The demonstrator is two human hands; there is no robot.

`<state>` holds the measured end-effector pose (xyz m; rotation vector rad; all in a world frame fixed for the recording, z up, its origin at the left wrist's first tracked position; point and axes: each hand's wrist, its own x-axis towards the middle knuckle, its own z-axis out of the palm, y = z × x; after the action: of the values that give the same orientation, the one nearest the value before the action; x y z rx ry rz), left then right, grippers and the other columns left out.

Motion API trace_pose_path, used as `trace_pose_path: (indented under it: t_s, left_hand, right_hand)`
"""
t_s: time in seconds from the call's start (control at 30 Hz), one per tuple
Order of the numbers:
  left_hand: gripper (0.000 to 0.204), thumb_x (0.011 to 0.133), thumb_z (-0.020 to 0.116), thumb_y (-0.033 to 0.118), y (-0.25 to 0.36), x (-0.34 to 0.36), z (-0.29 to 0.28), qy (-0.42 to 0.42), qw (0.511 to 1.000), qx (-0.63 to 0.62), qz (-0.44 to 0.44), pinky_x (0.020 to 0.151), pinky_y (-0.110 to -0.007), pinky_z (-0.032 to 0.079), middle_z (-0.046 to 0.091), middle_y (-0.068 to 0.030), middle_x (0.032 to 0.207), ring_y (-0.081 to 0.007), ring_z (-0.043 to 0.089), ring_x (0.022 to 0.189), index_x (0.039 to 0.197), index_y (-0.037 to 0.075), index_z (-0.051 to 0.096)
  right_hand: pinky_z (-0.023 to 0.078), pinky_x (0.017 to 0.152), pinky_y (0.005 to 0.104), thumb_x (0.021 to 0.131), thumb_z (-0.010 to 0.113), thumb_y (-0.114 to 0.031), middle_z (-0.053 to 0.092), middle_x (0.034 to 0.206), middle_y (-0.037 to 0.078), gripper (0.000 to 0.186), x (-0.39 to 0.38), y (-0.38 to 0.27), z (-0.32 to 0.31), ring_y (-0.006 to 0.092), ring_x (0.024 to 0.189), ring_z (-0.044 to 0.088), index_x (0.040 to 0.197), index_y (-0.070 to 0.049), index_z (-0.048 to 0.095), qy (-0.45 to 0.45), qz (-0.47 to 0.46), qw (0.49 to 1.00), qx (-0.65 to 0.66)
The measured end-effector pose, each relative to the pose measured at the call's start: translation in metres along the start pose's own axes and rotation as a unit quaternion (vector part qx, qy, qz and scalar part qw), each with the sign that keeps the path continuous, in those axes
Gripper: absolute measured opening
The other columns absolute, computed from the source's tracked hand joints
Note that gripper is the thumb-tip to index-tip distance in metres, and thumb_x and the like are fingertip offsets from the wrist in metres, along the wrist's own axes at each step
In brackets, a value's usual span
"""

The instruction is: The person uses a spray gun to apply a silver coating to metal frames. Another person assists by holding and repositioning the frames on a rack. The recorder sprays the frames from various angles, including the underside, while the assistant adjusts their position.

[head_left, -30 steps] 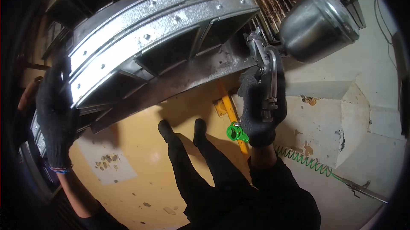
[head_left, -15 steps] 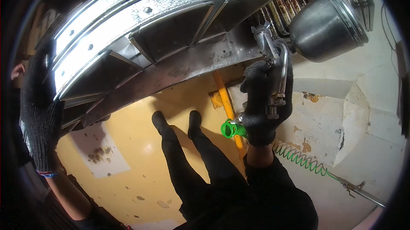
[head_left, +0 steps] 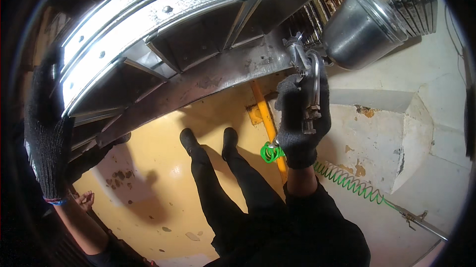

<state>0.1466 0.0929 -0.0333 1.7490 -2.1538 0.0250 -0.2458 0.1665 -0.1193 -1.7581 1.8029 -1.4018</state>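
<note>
Since 1 second ago, the right hand in its black knit glove has carried the metal spray gun with its grey cup up to the right end of the curved grey steel frame. It grips the gun closed. The gloved left hand lies open against the frame's left end. Much of the frame already looks silver-coated; the lower web appears duller, likely left to do.

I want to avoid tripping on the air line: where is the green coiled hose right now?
In the head view the green coiled hose lies at lower right, running from below the gloved right hand, which holds the spray gun, across the pale floor.
</note>
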Motion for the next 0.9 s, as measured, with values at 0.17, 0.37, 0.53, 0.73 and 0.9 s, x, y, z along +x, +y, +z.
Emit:
trace_pose_path:
  t_s: [0.17, 0.37, 0.53, 0.73, 0.9]
  left_hand:
    - [0.069, 0.08, 0.057, -0.018, 0.004, 0.003, -0.007, -0.001, 1.0, -0.014, -0.002, 0.117, -0.049, 0.03, 0.051, -0.0129, 0.145, -0.0298, 0.042, 0.14, 0.141, 0.013, 0.052]
    - [0.065, 0.082, 0.061, -0.012, 0.004, 0.002, -0.014, -0.006, 0.999, -0.031, -0.005, 0.117, -0.047, 0.031, 0.051, -0.0134, 0.146, -0.0295, 0.042, 0.139, 0.141, 0.011, 0.052]
    - [0.064, 0.083, 0.064, -0.007, 0.0, 0.007, -0.005, -0.028, 0.992, -0.115, 0.035, 0.116, -0.045, 0.033, 0.048, -0.0145, 0.147, -0.0285, 0.043, 0.139, 0.144, 0.009, 0.048]
    - [0.086, 0.084, 0.072, 0.048, -0.009, 0.005, -0.021, -0.065, 0.992, -0.096, 0.039, 0.12, -0.047, 0.025, 0.036, -0.0163, 0.155, -0.031, 0.033, 0.145, 0.15, 0.007, 0.036]
    - [0.091, 0.082, 0.072, 0.053, -0.01, 0.009, -0.003, -0.078, 0.986, -0.142, 0.038, 0.121, -0.046, 0.022, 0.034, -0.016, 0.156, -0.0309, 0.03, 0.146, 0.151, 0.006, 0.035]
  right_hand:
    - [0.052, 0.072, 0.0318, 0.088, 0.068, -0.002, 0.068, 0.099, 0.017, 0.04, -0.001, -0.001, 0.004, 0.0236, 0.084, 0.069, 0.125, 0.006, 0.055, 0.036, 0.017, 0.997, 0.065]
    - [0.052, 0.074, 0.0276, 0.089, 0.068, -0.002, 0.067, 0.101, 0.011, 0.043, -0.01, 0.006, 0.013, 0.0185, 0.083, 0.066, 0.129, 0.006, 0.053, 0.033, 0.078, 0.987, 0.139]
    - [0.051, 0.081, 0.0249, 0.093, 0.062, -0.004, 0.063, 0.11, 0.008, 0.044, -0.018, 0.019, 0.005, 0.0162, 0.092, 0.063, 0.134, 0.004, 0.048, -0.006, 0.219, 0.889, 0.401]
    - [0.048, 0.082, 0.0236, 0.096, 0.054, -0.003, 0.057, 0.117, 0.007, 0.047, -0.021, 0.025, 0.013, 0.0144, 0.091, 0.059, 0.141, 0.0, 0.042, -0.077, 0.051, 0.988, 0.124]
    - [0.045, 0.089, 0.0232, 0.099, 0.046, -0.002, 0.051, 0.132, 0.006, 0.052, -0.023, 0.027, 0.013, 0.0137, 0.093, 0.055, 0.149, -0.003, 0.034, -0.103, 0.132, 0.944, 0.283]
